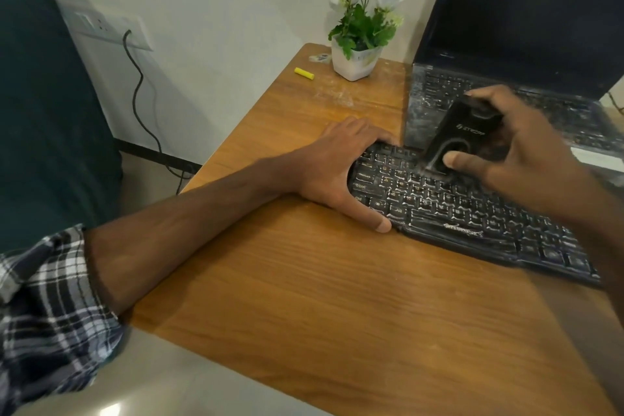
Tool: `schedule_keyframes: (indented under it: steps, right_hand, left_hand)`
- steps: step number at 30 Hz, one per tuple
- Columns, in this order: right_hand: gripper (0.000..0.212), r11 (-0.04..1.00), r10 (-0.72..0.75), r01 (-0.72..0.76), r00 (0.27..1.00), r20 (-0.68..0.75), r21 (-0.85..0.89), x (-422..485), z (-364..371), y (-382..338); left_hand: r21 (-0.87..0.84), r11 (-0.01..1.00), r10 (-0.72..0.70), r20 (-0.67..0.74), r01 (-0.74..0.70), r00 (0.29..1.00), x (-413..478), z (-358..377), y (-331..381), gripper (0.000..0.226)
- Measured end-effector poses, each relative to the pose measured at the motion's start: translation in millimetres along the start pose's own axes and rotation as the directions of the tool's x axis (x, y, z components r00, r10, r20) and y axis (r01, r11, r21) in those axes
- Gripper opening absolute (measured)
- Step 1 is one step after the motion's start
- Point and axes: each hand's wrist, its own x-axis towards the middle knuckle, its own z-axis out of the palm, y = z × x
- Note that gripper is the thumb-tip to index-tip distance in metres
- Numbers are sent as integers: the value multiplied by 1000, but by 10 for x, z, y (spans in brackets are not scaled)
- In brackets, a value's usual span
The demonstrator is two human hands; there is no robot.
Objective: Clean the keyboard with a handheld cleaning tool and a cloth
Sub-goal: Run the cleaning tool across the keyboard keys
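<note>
Head view: the dusty black keyboard (472,209) is steadied at its near-left end by the left hand (341,165), fingers curled over its edge; the black handheld cleaning tool (456,138), gripped by the right hand (520,152), is pressed onto the far-left keys, with the long axis running rightward uncleaned.

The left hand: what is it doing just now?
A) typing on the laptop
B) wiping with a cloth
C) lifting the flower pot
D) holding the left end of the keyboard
D: the left hand spans the left end of the keyboard, thumb at the front edge, fingers over the back edge.
</note>
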Motion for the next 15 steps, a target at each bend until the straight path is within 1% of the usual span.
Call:
schedule_keyframes:
  steps: [4, 10, 11, 12, 13, 15]
  right_hand:
    - [62, 998, -34, 35, 999, 10, -56, 33, 170, -93]
    - [60, 989, -97, 91, 994, -51, -117, 118, 395, -204]
    - [60, 991, -102, 95, 992, -75, -96, 117, 444, -214]
    - [59, 996, -91, 88, 990, -107, -32, 115, 494, -208]
    - [58, 995, -61, 72, 988, -144, 71, 105, 533, -197]
    - [56, 958, 48, 15, 976, -211, 287, 51, 506, -186]
  left_hand:
    - [-10, 1000, -6, -8, 6, 1000, -2, -15, 20, 120]
    - [9, 999, -36, 8, 36, 999, 9, -29, 27, 125]
    - [5, 999, -37, 9, 37, 999, 15, -28, 27, 123]
    - [3, 999, -35, 6, 35, 999, 15, -27, 32, 121]
    - [2, 999, -34, 0, 34, 999, 14, -26, 36, 119]
    - [2, 999, -35, -8, 35, 999, -2, -20, 79, 119]
